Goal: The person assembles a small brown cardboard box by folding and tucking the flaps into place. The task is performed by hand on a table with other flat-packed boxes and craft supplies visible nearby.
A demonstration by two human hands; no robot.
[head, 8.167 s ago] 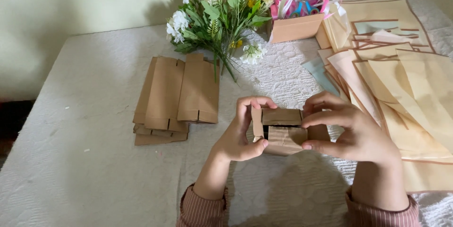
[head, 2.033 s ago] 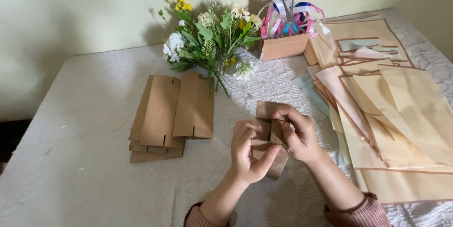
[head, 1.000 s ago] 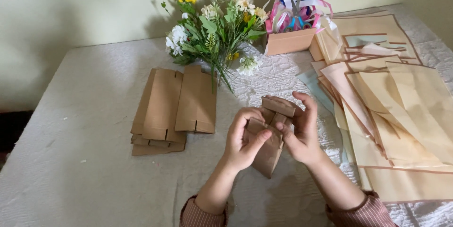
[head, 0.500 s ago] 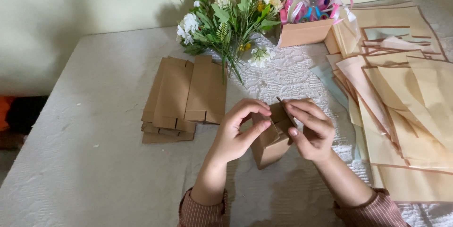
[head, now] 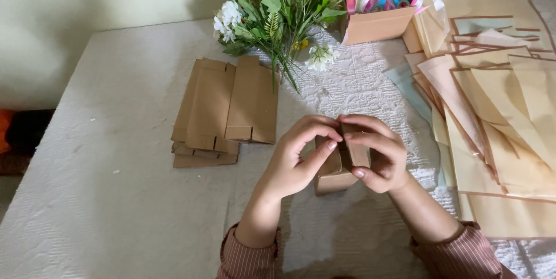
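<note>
A small brown cardboard box (head: 335,176) stands on the white cloth just in front of me, partly folded up. My left hand (head: 298,160) grips its left side, thumb and fingers pinching the top flaps. My right hand (head: 373,154) holds the right side and presses a flap at the top, fingertips touching those of the left. Most of the box is hidden behind my fingers. Both sleeves are pink with stripes.
A stack of flat brown box blanks (head: 223,108) lies to the left. A bunch of flowers (head: 278,6) lies at the back, beside an open box of coloured ribbons (head: 379,18). Large tan and peach paper sheets (head: 504,111) cover the right side of the table (head: 98,198).
The box has gone from a flat, tilted piece in my hands to a squared-up shape resting on the cloth. My fingers have closed in over its top flaps.
</note>
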